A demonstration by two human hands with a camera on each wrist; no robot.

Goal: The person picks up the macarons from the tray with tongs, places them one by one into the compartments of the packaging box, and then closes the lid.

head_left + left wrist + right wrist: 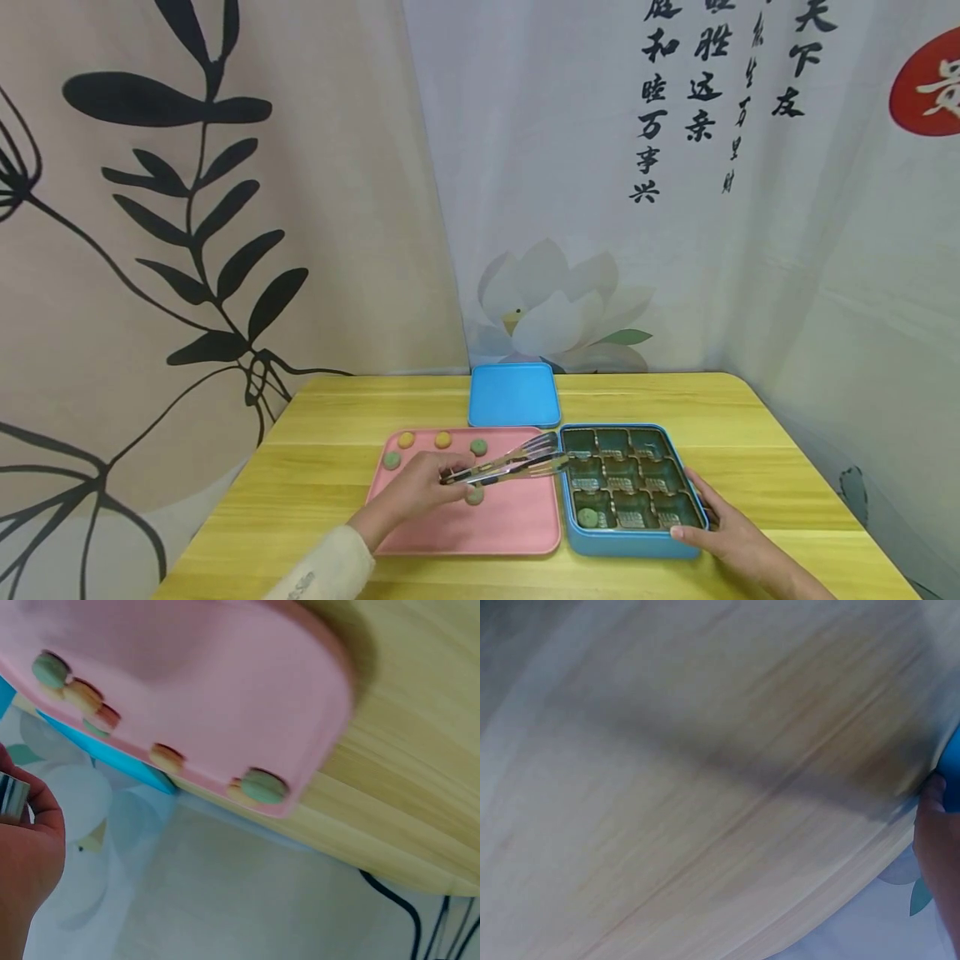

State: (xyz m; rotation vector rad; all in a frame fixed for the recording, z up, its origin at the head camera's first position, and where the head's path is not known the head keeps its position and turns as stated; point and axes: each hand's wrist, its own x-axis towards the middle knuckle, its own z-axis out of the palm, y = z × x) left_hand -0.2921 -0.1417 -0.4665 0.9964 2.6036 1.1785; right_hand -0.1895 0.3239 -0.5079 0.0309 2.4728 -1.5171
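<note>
My left hand (427, 487) grips metal tongs (517, 461) above a pink tray (517, 525). The tong tips reach the left edge of a blue box (622, 543), and I cannot make out anything between them. Green macarons (392, 460) and yellow macarons (406, 439) lie on the tray, some partly hidden by the hand and tongs. Inside the box is a gold divided insert (621, 475), with one green macaron (588, 517) in the front-left compartment. My right hand (731, 533) holds the box's front-right corner, thumb on the front rim and fingers along the right side.
A light blue lid (514, 395) lies flat at the back of the wooden table (300, 492), behind the tray. Printed curtains (360, 208) hang right behind the table's far edge. The tray and box stand side by side, nearly touching.
</note>
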